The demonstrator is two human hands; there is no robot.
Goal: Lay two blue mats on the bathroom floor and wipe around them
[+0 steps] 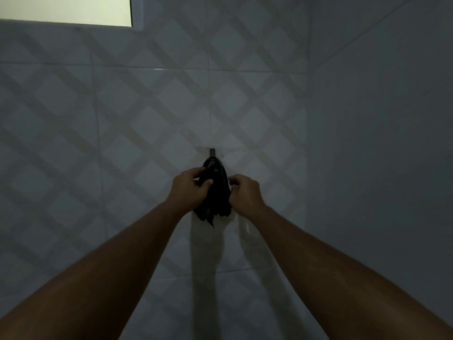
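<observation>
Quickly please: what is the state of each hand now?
Left hand: grips the dark cloth on the hook.
Right hand: curled at the cloth's edge; grip cannot be told.

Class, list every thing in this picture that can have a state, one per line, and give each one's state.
Cloth: dark, bunched, hanging from the hook.
Hook: fixed to the tiled wall, carrying the cloth.
Left hand: fingers curled round the cloth's left side.
Right hand: fingers curled, seeming to pinch the cloth's right edge.
Window: bright; open or closed cannot be told.
</observation>
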